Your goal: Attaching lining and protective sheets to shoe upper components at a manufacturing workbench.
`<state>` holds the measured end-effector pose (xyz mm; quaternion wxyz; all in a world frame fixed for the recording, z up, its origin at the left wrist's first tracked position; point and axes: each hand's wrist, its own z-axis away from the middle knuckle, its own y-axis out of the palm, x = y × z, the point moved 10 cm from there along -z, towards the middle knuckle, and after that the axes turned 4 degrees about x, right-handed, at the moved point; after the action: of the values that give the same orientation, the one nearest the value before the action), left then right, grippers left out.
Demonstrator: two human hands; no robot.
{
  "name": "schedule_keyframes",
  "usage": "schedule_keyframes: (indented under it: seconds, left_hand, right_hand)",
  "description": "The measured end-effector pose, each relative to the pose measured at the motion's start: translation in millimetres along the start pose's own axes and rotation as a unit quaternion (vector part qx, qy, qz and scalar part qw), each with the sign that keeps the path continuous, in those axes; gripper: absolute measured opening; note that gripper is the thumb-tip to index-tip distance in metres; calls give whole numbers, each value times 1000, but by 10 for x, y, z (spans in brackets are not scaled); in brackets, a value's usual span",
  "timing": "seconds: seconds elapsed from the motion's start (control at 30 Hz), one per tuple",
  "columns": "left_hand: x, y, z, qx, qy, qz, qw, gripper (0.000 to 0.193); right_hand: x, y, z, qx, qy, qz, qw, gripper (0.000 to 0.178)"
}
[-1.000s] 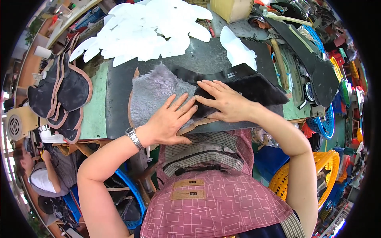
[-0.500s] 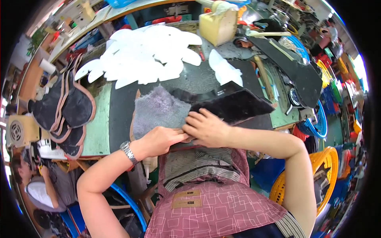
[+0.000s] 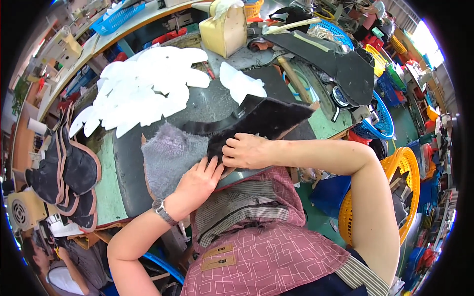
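Observation:
A grey fleecy piece (image 3: 173, 153) and a black plush piece (image 3: 261, 121) with a tan edge lie side by side on the dark work mat, meeting near my hands. My left hand (image 3: 199, 181), with a metal watch at the wrist, rests over the place where they meet, its fingers stretched out flat. Beside it, my right hand (image 3: 247, 150) has bent fingers closed on the near edge of the black plush piece; its thumb is hidden. A narrow black strip (image 3: 210, 126) curves behind the pieces.
White cut shapes (image 3: 148, 84) are heaped behind the mat, with a smaller white stack (image 3: 242, 81) to their right. Dark boot-shaped pieces (image 3: 79, 167) hang at the left. A yellowish container (image 3: 224, 29) stands at the back. An orange basket (image 3: 410, 197) is at my right.
The view has shifted, so the bench sits further left. My left hand has gone from a pinch at the near edge to lying flat; the right stays close beside it.

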<state>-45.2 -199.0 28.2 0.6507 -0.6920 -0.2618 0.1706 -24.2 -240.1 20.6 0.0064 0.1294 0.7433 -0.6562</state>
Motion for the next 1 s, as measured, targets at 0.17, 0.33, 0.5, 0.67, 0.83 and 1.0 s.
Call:
schedule_keyframes:
  seconds: [0.17,0.33,0.5,0.67,0.83,1.0]
  left_hand:
    - [23,-52,117,49,57,41,996,40]
    - [280,-339,27,126,-14,7,992,55]
    - [91,-85,-690,69,-24,170,983,81]
    - [85,74,-918,137,12,209,968,75]
    - [85,92,-949,175,51,224,957,71]
    - [49,162,-891,130,75,142,978,54]
  right_hand:
    - [-40,-82,362,7,112,103,988,42]
    - [108,-204,477,0,240,23,971,40]
    - [18,-225,492,-122,276,-61,951,41]
    - [-127,-144,851,-18,184,-260,948,70]
    - [-220,27,823,90,132,-319,934,38]
    - [-12,-801,627,-134,172,143,965,29]
